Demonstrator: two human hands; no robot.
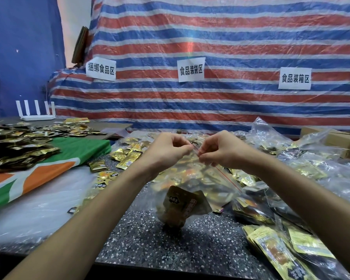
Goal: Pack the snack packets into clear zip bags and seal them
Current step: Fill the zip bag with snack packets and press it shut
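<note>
Left hand (168,150) and right hand (223,152) pinch the red-striped mouth of the clear plastic zip bag (192,176), held up near the front edge of the speckled dark tabletop (141,245), likely so its brown foil snack packets (182,206) sag clear of the seal.

The zip bag's (190,178) mouth vanishes where the left hand (166,150) and right hand (220,150) pinch it, so can't tell if the strip's closed there. The packets inside (182,207) are a brownish smear, print unreadable. At the bench's near right corner the gold packets (275,251) run out of frame. The cardboard box (335,138) at the far right edge is chopped off too. The dark pile (18,150) along the left edge is just blur.
</note>
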